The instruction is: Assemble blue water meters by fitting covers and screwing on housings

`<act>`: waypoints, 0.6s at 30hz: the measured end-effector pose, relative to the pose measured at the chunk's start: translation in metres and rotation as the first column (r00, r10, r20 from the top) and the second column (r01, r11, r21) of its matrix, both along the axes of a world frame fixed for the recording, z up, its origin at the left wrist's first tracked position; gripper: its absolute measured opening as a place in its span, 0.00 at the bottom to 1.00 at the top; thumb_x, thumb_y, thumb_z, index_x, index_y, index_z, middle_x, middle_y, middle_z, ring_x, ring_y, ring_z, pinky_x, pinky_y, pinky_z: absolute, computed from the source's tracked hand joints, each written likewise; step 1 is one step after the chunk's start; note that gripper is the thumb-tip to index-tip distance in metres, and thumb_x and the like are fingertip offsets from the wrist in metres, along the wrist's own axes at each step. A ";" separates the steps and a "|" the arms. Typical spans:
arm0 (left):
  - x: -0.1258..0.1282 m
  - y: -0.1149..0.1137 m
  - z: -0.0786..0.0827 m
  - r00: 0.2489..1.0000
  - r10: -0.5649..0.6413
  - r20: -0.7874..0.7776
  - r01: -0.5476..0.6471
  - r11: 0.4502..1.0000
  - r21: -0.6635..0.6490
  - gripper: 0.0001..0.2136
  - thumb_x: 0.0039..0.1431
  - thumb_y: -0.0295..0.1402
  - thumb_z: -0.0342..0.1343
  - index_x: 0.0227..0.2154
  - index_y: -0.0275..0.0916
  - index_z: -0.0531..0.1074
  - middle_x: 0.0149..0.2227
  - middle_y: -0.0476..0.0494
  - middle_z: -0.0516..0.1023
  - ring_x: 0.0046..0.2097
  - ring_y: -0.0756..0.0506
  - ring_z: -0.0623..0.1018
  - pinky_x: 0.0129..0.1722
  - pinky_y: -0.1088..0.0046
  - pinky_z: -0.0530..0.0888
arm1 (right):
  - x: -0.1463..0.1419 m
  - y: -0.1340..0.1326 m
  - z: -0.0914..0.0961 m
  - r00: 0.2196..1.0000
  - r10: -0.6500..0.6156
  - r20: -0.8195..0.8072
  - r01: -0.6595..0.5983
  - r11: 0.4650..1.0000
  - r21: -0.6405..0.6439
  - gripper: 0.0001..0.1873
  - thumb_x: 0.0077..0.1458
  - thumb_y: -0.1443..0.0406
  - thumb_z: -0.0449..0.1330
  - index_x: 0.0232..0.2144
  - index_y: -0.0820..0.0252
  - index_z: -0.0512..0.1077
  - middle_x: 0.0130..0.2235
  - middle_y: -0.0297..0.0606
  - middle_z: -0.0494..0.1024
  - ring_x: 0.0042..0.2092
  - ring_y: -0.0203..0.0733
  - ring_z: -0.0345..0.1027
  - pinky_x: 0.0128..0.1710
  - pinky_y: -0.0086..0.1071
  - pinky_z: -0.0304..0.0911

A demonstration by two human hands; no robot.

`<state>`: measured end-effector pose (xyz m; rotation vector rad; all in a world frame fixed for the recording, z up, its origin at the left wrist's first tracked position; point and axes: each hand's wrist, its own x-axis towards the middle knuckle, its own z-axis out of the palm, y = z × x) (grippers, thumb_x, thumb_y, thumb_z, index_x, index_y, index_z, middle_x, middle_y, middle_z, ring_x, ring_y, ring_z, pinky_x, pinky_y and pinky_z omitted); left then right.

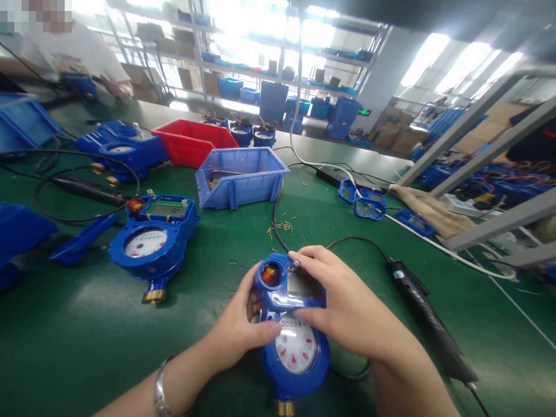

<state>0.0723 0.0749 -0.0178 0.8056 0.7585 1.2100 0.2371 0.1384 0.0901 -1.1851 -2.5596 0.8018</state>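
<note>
A blue water meter (292, 324) with a white dial and a small screen lies on the green table (217, 243) in front of me. My left hand (243, 330) grips its left side, thumb laid across the body. My right hand (347, 307) rests over its right side, with the fingertips pinched at a small screw near the top edge of the screen cover. A round opening at the meter's top left shows red and orange parts inside.
A black electric screwdriver (430, 318) with its cable lies to the right. A second blue meter (150, 240) lies at the left, with a blue bin (238, 176) and a red bin (193, 139) behind. Loose brass screws (280, 227) are scattered ahead. Another person (65, 52) works at the far left.
</note>
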 end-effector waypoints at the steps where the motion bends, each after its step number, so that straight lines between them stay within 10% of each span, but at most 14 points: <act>1: 0.000 0.000 0.000 1.000 0.003 -0.003 -0.003 1.000 0.000 0.43 0.41 0.37 0.68 0.58 0.41 0.49 0.59 0.32 0.62 0.58 0.33 0.65 0.57 0.54 0.60 | 0.000 0.000 0.000 1.000 0.012 -0.004 -0.012 1.000 0.003 0.38 0.41 0.71 0.66 0.56 0.61 0.62 0.54 0.40 0.64 0.54 0.43 0.58 0.57 0.36 0.55; 18: -0.001 0.000 0.001 1.000 -0.001 -0.001 0.001 1.000 -0.008 0.42 0.41 0.37 0.68 0.57 0.41 0.51 0.59 0.32 0.62 0.57 0.33 0.65 0.57 0.53 0.61 | -0.002 0.003 0.002 0.996 0.040 0.076 -0.039 0.999 -0.003 0.33 0.43 0.70 0.64 0.54 0.62 0.64 0.52 0.40 0.66 0.51 0.44 0.62 0.53 0.36 0.59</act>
